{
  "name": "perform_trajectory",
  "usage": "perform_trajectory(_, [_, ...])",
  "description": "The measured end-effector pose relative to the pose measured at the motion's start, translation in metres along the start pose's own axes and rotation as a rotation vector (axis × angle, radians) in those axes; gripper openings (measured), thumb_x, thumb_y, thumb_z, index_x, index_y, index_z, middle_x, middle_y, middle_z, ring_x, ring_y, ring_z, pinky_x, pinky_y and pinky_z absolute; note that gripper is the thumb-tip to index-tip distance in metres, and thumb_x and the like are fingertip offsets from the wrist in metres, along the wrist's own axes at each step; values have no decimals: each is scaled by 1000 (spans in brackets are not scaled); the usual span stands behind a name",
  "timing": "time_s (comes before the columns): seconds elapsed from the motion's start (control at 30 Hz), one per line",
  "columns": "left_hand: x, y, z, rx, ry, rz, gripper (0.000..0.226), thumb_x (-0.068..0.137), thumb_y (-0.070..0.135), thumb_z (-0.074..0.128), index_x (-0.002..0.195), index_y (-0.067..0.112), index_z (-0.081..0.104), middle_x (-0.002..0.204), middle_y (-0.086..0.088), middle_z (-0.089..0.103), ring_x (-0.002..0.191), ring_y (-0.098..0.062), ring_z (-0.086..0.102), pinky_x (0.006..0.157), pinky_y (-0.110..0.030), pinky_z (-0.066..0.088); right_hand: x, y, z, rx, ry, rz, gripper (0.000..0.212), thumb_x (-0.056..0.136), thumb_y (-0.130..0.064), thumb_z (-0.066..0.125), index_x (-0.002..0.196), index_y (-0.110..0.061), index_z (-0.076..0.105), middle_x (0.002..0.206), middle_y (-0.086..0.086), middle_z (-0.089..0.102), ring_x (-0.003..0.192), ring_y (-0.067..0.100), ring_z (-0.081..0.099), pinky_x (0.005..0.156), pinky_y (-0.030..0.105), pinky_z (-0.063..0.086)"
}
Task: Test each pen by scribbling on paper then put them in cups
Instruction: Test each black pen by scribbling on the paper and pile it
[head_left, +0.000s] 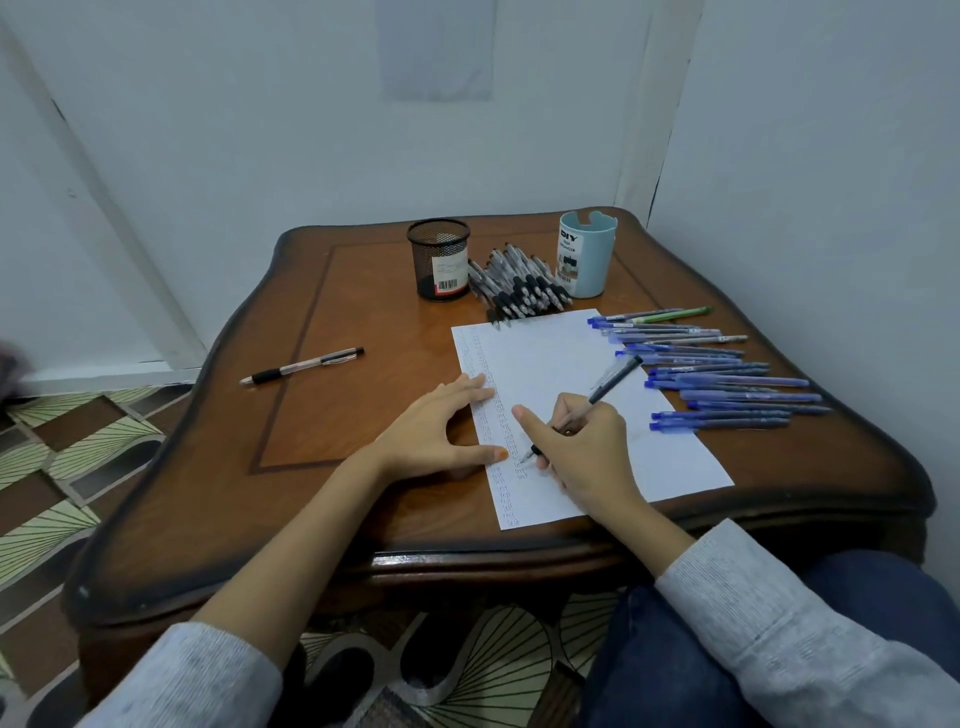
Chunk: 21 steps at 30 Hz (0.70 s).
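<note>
My right hand (587, 441) grips a dark pen (613, 376) with its tip on the white paper (571, 358), beside columns of scribbles along the sheet's left side. My left hand (441, 431) lies flat with spread fingers, pressing the paper's left edge. A black mesh cup (439, 265) and a light blue cup (584, 254) stand at the back of the table. Between them lies a heap of black pens (519, 288). Several blue pens (727, 379) lie in a row to the right of the paper. One black pen (301, 366) lies alone at the left.
The wooden table (322, 415) stands in a corner, with walls close behind and to the right. Its front edge is just below my wrists. Patterned floor shows at the left and below. My knee in dark trousers is at the lower right.
</note>
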<state>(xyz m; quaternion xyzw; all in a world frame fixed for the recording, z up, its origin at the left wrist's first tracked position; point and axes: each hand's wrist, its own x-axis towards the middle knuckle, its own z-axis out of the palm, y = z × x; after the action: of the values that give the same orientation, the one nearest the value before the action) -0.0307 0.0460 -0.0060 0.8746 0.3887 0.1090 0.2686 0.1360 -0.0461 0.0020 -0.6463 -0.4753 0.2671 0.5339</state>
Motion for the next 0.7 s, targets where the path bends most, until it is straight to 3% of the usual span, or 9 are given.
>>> perform_trajectory(0.17, [-1, 2, -1, -5, -1, 0, 90, 69, 65, 57, 147, 27, 33, 158, 11, 17, 145, -2, 9, 116, -26, 4, 10, 8, -9, 4, -196, -3, 43, 86, -15, 71, 54, -9, 41, 40, 1, 46, 36, 13, 53, 42, 21, 41])
perform_trajectory(0.33, [-2, 3, 0, 15, 5, -11, 91, 68, 67, 57, 147, 28, 32, 158, 12, 17, 145, -4, 9, 117, -29, 6, 7, 8, -8, -92, -155, -66, 38, 84, 1, 57, 55, -10, 37, 48, 6, 38, 37, 10, 55, 42, 19, 39])
perform_trajectory(0.7, [-2, 2, 1, 23, 25, 6, 99, 63, 77, 53, 147, 28, 34, 157, 13, 19, 144, -1, 11, 115, -27, 8, 5, 8, -1, -41, -150, -111, 43, 83, 4, 59, 53, -14, 34, 43, -3, 35, 36, 9, 53, 40, 15, 37])
